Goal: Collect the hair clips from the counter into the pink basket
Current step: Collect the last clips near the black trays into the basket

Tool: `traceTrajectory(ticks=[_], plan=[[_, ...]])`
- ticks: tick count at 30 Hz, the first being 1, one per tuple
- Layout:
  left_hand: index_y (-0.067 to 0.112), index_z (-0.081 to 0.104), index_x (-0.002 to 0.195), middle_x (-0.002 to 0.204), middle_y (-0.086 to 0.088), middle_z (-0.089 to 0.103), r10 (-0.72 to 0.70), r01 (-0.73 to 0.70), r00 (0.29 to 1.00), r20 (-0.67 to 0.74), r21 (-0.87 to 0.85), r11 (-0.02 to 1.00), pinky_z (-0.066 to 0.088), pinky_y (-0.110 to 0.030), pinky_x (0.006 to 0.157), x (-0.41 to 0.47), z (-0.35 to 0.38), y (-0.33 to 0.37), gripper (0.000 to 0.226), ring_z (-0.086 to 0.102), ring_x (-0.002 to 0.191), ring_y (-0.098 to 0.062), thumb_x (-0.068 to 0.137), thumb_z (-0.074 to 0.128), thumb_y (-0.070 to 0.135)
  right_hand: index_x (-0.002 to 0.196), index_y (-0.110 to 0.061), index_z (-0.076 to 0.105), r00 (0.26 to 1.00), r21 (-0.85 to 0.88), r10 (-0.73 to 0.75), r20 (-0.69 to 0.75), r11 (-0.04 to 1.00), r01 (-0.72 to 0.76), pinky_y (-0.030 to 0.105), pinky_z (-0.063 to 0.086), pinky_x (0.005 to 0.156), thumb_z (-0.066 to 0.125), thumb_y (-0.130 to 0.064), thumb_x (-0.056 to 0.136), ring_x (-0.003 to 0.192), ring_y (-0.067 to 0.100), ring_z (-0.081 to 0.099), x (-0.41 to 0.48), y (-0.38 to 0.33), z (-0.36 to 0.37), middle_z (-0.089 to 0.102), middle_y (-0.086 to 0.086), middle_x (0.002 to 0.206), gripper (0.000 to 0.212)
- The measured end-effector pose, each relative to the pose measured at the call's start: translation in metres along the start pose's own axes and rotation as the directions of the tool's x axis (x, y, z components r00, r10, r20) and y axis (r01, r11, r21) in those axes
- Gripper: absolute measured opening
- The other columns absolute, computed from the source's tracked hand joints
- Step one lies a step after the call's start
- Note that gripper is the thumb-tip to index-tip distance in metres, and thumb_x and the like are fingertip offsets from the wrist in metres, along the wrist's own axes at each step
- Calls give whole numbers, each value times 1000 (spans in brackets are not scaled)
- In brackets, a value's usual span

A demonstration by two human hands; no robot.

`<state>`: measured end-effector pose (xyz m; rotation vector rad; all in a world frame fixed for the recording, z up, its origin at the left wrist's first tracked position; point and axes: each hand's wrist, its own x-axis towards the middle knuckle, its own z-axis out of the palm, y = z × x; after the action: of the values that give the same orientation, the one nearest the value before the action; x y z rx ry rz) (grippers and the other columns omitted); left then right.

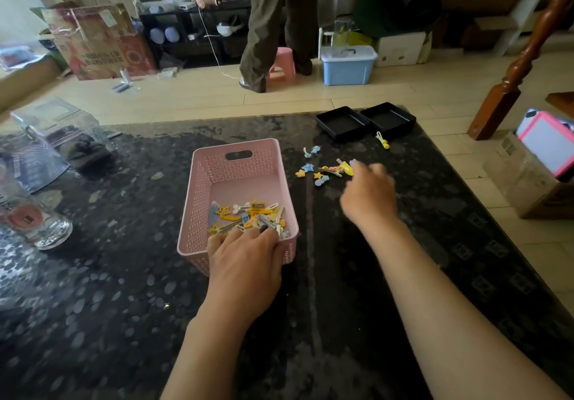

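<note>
The pink basket [217, 176] stands in the middle of the dark counter [124, 275], with several yellow, blue and white hair clips [248, 216] piled at its near end. My left hand [245, 263] grips the basket's near rim, its fingers curled over the edge and touching the pile. To the right of the basket, a loose cluster of hair clips [326, 171] lies on the counter, with one yellow clip [382, 140] further back. My right hand [369, 194] is blurred just right of the cluster. Its fingers are loosely bent, with the tips beside a yellow clip, and nothing shows in its grasp.
Two black trays [366, 121] sit at the counter's far right edge. Clear plastic containers [37, 222] stand at the left. Beyond the counter a person [276, 27] stands by a pink stool [281, 64] and a blue bin [348, 64].
</note>
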<state>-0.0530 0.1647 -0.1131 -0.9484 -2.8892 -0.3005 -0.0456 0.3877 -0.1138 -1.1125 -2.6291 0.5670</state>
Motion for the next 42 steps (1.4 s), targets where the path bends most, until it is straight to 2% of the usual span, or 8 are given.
traceTrajectory(ticks=[3, 7, 17, 20, 27, 34, 38, 42], plan=[[32, 46, 80, 82, 16, 51, -8, 8, 1000, 6, -11, 1000, 27, -39, 86, 1, -1, 1, 25, 52, 86, -16, 97, 34, 46, 143, -15, 40, 954, -230, 274, 119, 943, -242, 48, 40, 102, 64, -25, 89, 130, 39, 38, 1, 29, -2, 36, 16, 147, 60], [30, 48, 80, 83, 15, 56, -10, 10, 1000, 1, -16, 1000, 27, -39, 86, 2, 0, 0, 27, 52, 85, -15, 96, 35, 47, 130, -15, 55, 972, -275, 231, 45, 938, -211, 45, 42, 99, 63, -17, 91, 128, 34, 44, -2, 39, 3, 50, 11, 138, 40], [30, 46, 77, 80, 14, 55, -4, 4, 1000, -23, -33, 999, 26, -39, 83, 2, 0, 1, 25, 53, 83, -17, 95, 37, 46, 109, -14, 66, 965, 12, 257, 58, 966, -258, 34, 51, 73, 69, -11, 85, 99, 25, 61, 7, 36, 1, 64, 9, 111, 25], [30, 47, 79, 81, 13, 55, -4, 4, 1000, -30, -16, 1000, 25, -38, 82, 1, 0, 0, 25, 53, 85, -18, 95, 36, 45, 92, -17, 68, 985, 296, 133, 109, 942, -159, 22, 42, 56, 65, -5, 85, 89, 15, 61, 9, 18, -11, 65, 0, 97, 14], [27, 52, 78, 80, 11, 58, 10, -10, 998, -67, -1, 1000, 26, -39, 78, 4, 5, 0, 25, 56, 84, -21, 93, 42, 45, 91, -16, 74, 948, 620, -313, -49, 735, 275, 22, 53, 67, 72, -14, 82, 73, 5, 65, -24, -56, -22, 69, -7, 79, 10], [28, 47, 75, 74, 10, 56, 14, -14, 997, -78, -10, 1000, 30, -40, 77, 3, 7, -2, 28, 55, 80, -21, 93, 40, 47, 126, -12, 64, 894, 468, -433, -117, 769, 434, 34, 45, 101, 63, -19, 91, 118, 21, 55, -34, -63, 9, 62, 6, 126, 36], [29, 43, 77, 81, 12, 56, 12, -12, 999, -47, -9, 1000, 27, -39, 80, 4, 3, -1, 26, 53, 85, -18, 94, 36, 47, 137, -10, 51, 955, 309, -273, -111, 904, 295, 41, 39, 108, 57, -23, 94, 129, 29, 46, -8, -30, 26, 50, 13, 137, 46], [29, 40, 75, 80, 10, 58, 17, -18, 998, -65, -17, 1000, 22, -38, 76, 5, 3, 0, 26, 54, 84, -21, 94, 37, 46, 150, -17, 26, 995, 15, -71, 65, 997, 70, 48, 34, 108, 57, -46, 90, 135, 41, 33, 33, 3, 44, 31, 20, 149, 73]])
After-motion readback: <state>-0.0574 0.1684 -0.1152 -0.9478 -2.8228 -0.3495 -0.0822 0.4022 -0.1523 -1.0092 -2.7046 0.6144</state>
